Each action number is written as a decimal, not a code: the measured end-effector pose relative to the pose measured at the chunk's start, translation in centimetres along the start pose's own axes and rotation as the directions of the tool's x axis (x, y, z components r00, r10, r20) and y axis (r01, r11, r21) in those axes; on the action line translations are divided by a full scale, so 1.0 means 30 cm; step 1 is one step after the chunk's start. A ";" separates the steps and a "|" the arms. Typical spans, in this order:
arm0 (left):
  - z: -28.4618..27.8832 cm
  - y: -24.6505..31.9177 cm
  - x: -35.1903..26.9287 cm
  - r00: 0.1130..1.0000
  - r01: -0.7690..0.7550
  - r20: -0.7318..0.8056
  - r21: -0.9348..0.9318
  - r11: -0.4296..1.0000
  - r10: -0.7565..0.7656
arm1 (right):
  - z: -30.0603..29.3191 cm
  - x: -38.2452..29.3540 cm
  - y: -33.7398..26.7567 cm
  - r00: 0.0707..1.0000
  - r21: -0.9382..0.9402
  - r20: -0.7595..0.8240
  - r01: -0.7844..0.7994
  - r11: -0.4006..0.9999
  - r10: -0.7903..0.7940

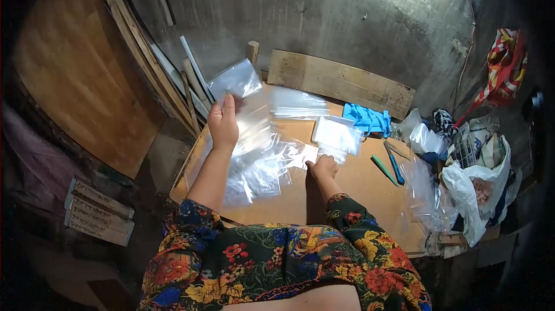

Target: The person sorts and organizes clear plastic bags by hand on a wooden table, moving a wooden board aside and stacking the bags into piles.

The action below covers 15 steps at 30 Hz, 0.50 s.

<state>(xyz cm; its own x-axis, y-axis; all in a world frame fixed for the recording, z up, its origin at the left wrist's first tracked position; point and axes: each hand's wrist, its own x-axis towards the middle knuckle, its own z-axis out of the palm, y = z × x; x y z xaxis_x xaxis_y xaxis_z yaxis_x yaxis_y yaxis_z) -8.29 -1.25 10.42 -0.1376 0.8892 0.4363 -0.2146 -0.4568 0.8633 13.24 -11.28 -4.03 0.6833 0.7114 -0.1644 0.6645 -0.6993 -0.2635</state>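
Raised over the table's left side, my left hand (224, 122) grips a clear plastic bag (239, 79) between thumb and fingers. Loose clear plastic bags (256, 176) lie spread below it. My right hand (324, 167) rests at the near edge of a small stack of clear bags (338, 135), its fingers bent; whether it grips a bag or only touches one is unclear. A flat pile of clear plastic sleeves (299, 103) lies behind, near the wooden board.
A wooden board (340, 81) leans along the wall. On the table (362, 200) lie a blue strapped item (367, 119), a green tool (383, 170) and a blue-handled tool (395, 165). Plastic wrap (422, 194) and a filled white bag (466, 194) crowd the right edge.
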 end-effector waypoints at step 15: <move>-0.024 0.001 0.018 0.997 0.051 0.056 -0.011 0.999 -0.050 | -0.123 0.059 -0.071 0.831 0.467 -0.401 0.548 0.694 -0.387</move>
<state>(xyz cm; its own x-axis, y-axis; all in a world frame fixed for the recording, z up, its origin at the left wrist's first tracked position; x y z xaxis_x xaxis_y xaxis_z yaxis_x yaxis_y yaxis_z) -9.06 -0.80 10.50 -0.0725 0.9109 0.4061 -0.2322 -0.4114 0.8814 14.15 -8.78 -0.25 0.4319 0.8327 0.3464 0.6945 -0.0620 -0.7169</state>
